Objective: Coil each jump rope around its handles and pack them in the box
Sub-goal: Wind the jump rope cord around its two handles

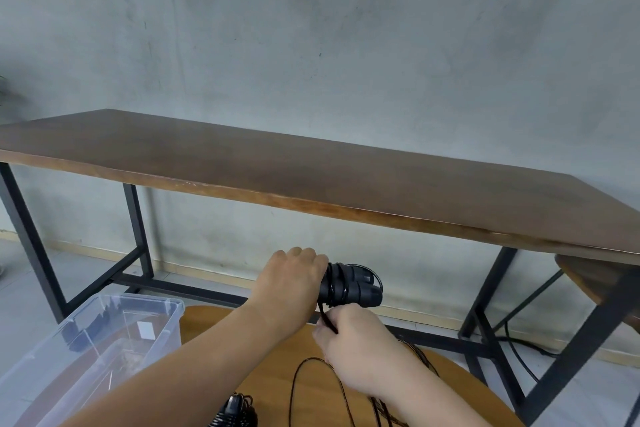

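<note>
Now we grip the black handles (349, 284) in our left hand (294, 282); right hand (356, 340) pinches the rope (311, 362) just below. Clear box (104, 340) sits near left.

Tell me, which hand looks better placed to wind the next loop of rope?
The right hand, probably. It already pinches the loose rope just below the handles, while the left hand is busy gripping those handles, so it can only hold them.

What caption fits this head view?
Left hand grips black handles while right hand winds rope around them beside a clear box.
</note>
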